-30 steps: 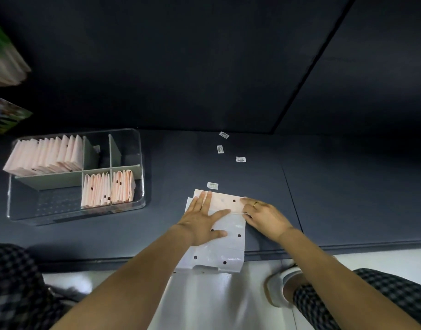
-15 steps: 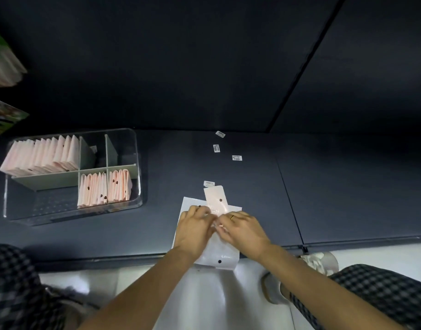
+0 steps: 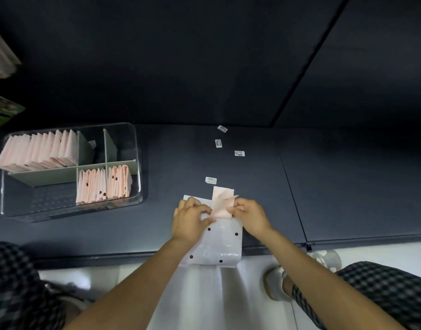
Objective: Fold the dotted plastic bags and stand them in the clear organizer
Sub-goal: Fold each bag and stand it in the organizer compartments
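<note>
Both hands pinch folded bag [image 3: 220,203] (pink strip); organizer [image 3: 135,198] left.

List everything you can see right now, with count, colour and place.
Organizer: one, clear with grey dividers, left on the table.
Folded bags: three batches, pink with dark dots, standing in three organizer compartments.
Flat bag: one, translucent white with dark dots, at the table's near edge, overhanging it.
Folded strip: one, pink, on the flat bag, pinched from both sides.
Stickers: four, white, scattered beyond the bag.
Table: dark grey.
Shoe: one, white, on the floor.
Left hand: grips the strip's left edge.
Right hand: pinches its right edge.
</note>
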{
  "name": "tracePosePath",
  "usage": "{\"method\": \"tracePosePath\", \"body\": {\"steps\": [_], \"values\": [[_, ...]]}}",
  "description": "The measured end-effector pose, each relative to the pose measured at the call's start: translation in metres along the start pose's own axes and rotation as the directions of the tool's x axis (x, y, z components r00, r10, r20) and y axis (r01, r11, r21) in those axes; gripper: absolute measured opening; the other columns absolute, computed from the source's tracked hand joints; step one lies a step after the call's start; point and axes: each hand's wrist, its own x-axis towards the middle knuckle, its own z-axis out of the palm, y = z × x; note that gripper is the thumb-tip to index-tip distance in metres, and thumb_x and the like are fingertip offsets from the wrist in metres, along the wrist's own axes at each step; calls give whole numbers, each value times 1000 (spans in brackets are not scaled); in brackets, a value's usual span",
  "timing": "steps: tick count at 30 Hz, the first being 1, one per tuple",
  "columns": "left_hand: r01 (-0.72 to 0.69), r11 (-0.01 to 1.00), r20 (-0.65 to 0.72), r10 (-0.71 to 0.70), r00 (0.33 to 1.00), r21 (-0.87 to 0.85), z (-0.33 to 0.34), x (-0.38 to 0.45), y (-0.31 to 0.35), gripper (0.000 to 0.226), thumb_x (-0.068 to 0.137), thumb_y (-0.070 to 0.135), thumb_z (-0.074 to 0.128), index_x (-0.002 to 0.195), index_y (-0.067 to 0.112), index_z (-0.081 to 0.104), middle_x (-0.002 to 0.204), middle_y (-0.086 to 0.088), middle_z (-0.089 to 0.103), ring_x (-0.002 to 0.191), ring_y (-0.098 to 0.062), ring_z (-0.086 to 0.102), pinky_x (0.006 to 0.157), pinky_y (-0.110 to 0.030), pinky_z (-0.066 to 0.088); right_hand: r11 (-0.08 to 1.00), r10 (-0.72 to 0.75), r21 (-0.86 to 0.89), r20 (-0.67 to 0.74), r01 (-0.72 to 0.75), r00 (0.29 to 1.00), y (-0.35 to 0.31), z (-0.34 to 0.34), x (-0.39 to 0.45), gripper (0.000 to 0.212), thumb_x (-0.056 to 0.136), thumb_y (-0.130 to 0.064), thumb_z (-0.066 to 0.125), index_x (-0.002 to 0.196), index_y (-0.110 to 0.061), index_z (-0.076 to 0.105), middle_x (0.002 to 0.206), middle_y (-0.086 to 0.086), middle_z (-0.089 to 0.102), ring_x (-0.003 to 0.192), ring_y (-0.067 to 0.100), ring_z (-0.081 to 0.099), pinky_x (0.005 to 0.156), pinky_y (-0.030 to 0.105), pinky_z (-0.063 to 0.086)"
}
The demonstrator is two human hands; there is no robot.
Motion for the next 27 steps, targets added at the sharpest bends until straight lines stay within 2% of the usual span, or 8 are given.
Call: {"method": "tracePosePath", "body": {"steps": [5,10,13,16,19,22,24,27], "values": [[87,996,-12,-86,996,21,-2,3,3,13,85,45,63,89,36,70,98,13,40,106,-15,38,81,-22,19,987,132,-92,16,-130,991,-8,3,17,34,87,-24,64,57,-20,48,64,-2,54,67,15,47,51,17,34],[107,986,-16,-105,994,128,-1,0,13,19,91,44,54,103,30,59,116,6,44,113,-18,37,90,-27,25,975,203,-85,-15,-203,979,-15,4,20,23,87,-24,66,69,-18,52,91,4,63,90,21,60,73,24,42],[-158,965,-40,170,985,207,-2,-7,15,33,94,32,50,124,20,47,137,1,38,127,-21,34,103,-28,22,972,215,-96,-15,-216,976,-17,3,20,30,87,-23,65,62,-23,48,93,8,67,92,22,61,76,25,44],[-468,814,249,401,881,344,2,-19,14,57,100,32,36,149,11,16,160,-5,2,147,-20,0,116,-27,-10,969,220,-112,-19,-221,975,-16,4,22,21,86,-24,65,70,-18,54,93,8,67,89,20,60,73,22,41],[-497,746,401,331,854,443,8,-24,9,71,101,46,23,148,8,-14,157,-7,-18,144,-18,-18,116,-30,-17,969,223,-110,-18,-223,975,-16,4,23,11,86,-24,65,87,-14,63,102,8,69,99,23,62,75,22,42],[-514,717,460,298,837,471,8,-23,8,79,97,57,22,147,11,-17,156,-8,-22,144,-19,-21,117,-34,-14,966,217,-131,-54,-223,975,-17,4,20,12,85,-27,64,83,-16,62,97,7,70,97,23,63,76,26,45],[-521,707,486,281,828,478,8,-22,8,81,94,63,23,149,17,-16,156,-9,-23,143,-20,-22,117,-36,-14,976,145,-121,-244,-179,959,-20,4,16,13,87,-28,63,87,-15,60,94,6,68,92,21,62,74,26,44],[-533,694,494,286,821,484,9,-23,9,77,92,67,20,148,28,-16,155,-9,-26,143,-22,-25,117,-39,-15,989,6,142,-341,45,940,-26,6,14,4,91,-16,58,91,-13,62,89,3,67,87,18,62,78,28,48]]}}
